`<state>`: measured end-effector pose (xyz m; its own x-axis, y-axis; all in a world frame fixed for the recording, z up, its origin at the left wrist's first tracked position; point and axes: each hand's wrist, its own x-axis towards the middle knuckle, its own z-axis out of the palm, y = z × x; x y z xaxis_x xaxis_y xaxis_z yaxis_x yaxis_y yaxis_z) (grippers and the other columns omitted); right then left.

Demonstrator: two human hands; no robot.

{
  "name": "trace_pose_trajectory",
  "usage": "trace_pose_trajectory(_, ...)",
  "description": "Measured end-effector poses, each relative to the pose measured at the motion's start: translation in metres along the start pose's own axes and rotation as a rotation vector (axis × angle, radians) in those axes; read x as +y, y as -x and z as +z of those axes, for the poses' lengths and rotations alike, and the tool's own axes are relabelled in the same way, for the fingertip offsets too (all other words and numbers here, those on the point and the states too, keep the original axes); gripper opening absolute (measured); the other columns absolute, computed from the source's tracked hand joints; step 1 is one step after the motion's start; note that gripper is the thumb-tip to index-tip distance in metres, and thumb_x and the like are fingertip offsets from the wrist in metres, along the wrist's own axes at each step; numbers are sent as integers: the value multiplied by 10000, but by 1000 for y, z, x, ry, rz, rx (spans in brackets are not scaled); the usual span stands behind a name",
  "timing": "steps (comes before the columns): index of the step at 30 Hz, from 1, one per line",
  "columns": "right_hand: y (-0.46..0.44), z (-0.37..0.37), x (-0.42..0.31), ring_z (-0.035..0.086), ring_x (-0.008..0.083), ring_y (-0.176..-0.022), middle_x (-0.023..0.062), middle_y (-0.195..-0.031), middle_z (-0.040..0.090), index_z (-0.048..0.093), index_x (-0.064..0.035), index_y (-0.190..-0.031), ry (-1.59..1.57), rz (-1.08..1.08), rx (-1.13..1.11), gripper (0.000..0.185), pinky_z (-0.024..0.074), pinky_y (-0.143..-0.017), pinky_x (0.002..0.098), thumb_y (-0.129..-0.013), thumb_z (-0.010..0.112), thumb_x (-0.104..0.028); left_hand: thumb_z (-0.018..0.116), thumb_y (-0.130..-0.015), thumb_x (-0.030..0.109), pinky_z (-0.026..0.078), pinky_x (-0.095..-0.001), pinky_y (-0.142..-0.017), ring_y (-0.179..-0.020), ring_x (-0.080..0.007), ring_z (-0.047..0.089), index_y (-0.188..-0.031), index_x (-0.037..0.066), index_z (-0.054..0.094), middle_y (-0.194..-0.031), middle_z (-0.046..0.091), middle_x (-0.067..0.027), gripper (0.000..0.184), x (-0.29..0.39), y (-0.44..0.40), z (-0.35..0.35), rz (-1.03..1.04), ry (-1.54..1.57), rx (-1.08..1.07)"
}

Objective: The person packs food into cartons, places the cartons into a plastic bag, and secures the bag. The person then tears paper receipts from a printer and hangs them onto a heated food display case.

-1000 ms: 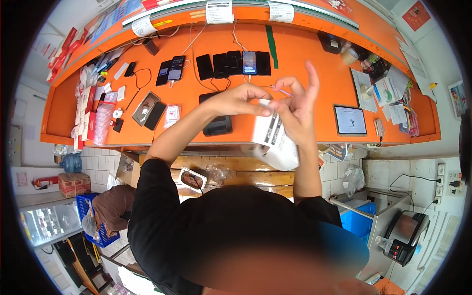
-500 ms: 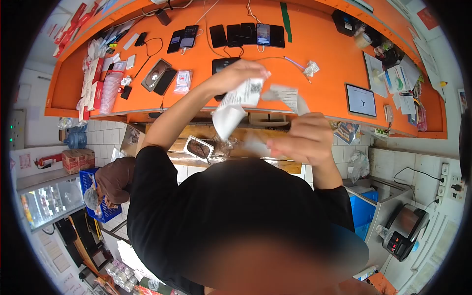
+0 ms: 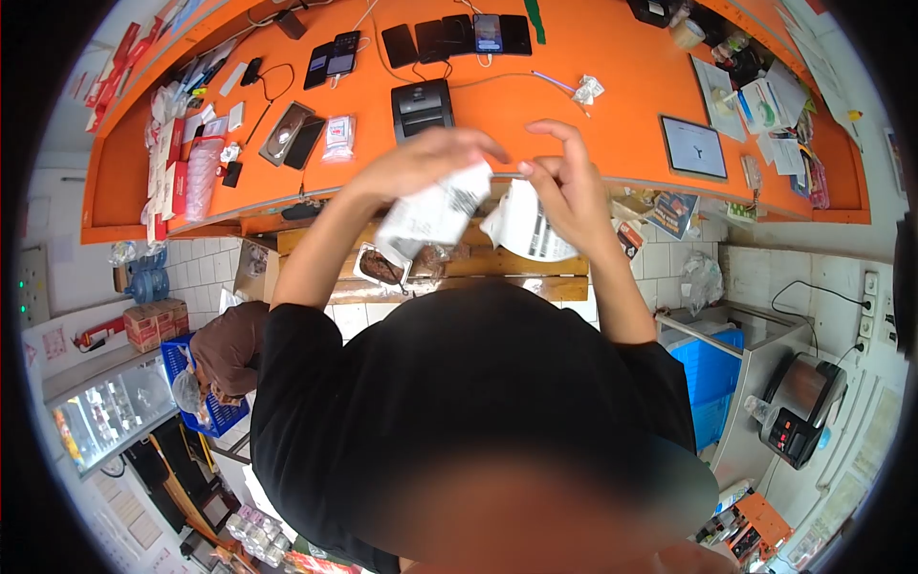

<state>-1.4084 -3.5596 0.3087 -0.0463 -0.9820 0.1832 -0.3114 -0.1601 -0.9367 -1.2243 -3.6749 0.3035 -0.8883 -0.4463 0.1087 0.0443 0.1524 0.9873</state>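
Observation:
Over the counter's front edge, my left hand [image 3: 426, 161] grips a white packet [image 3: 435, 212] that bears a printed label with a QR-like code. My right hand [image 3: 574, 196] is beside it, thumb and a finger pinched on a curled white label strip [image 3: 532, 225] with black print, while another finger is lifted away. A thin edge of the strip runs between the two hands; whether it touches the packet I cannot tell. Just beyond my left hand, a black label printer [image 3: 422, 107] stands on the orange counter [image 3: 363, 206].
Several phones [image 3: 449, 36] with cables lie along the back. A tablet [image 3: 692, 147] lies at the right, and crumpled paper [image 3: 587, 90] is near the middle. Below is a wooden bench [image 3: 535, 251]. Another person in brown [image 3: 228, 346] is at the left beside a blue basket [image 3: 215, 416].
My hands have come closer together. The right hand has risen and turned, with the strip now hanging below it. The packet is lower and tilted, and the printer shows more fully.

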Motion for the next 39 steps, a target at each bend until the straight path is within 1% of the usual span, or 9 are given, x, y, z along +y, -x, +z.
trace_pose_trajectory(4,0,15,-4,515,168,-490,73,-550,521,397,-55,-1176,82,-164,86,345,387,-511,297,-880,558,-127,567,-904,301,442,-225,-747,-810,-59,559,-982,-7,642,-801,636,-19,326,-18,7,34,-232,178,-146)
trace_pose_trajectory(8,11,-15,5,631,141,-661,84,-727,671,430,-25,-1234,-362,223,-304,534,471,-631,255,-775,685,-124,621,-860,223,459,-236,-582,-652,-58,565,-944,39,671,-734,639,-10,208,4,42,-20,-302,148,443)
trace_pose_trajectory(14,30,-21,56,598,106,-677,71,-751,658,646,20,-901,62,299,-272,240,449,-606,241,-807,666,-200,628,-835,286,441,-279,-570,-694,-118,621,-832,-13,635,-737,666,-61,299,-37,100,-110,-527,-1204,290)
trace_pose_trajectory(16,26,-7,56,577,108,-637,68,-709,640,643,9,-908,286,130,-271,263,435,-572,264,-832,639,-243,645,-820,168,479,-305,-634,-721,-143,629,-918,2,623,-867,673,-91,195,-1,88,-80,-757,-1092,399)
trace_pose_trajectory(20,16,3,31,620,246,-699,132,-740,642,662,-36,-924,202,241,-411,268,447,-637,334,-830,601,-280,730,-714,55,515,-325,-769,-838,-192,639,-1094,46,550,-1169,578,-128,421,32,76,-9,-54,-83,261)
trace_pose_trajectory(23,15,7,26,621,228,-724,143,-794,643,641,-15,-942,-11,84,-488,222,456,-660,324,-824,602,-199,816,-607,225,490,-328,-796,-847,-172,614,-1237,96,492,-1008,612,-75,720,16,41,44,37,-303,21)
trace_pose_trajectory(27,23,12,36,602,144,-731,136,-829,647,626,15,-953,-152,91,-426,202,465,-665,299,-796,586,-105,809,-656,244,448,-285,-629,-618,-158,499,-1058,43,522,-685,559,-13,534,-13,28,60,210,-519,210)
trace_pose_trajectory(35,23,14,39,399,35,-539,-12,-555,479,575,23,-717,-15,220,-468,173,332,-472,229,-834,596,-103,663,-832,197,341,-250,-507,-578,-52,380,-682,-19,526,-590,460,15,296,-58,49,42,-185,-68,-70)
trace_pose_trajectory(39,11,35,64,489,134,-510,56,-554,487,609,-42,-734,369,-154,-430,141,379,-474,267,-827,615,-147,536,-929,194,377,-199,-591,-680,-10,437,-892,7,603,-740,540,61,203,-119,69,49,-273,415,76)
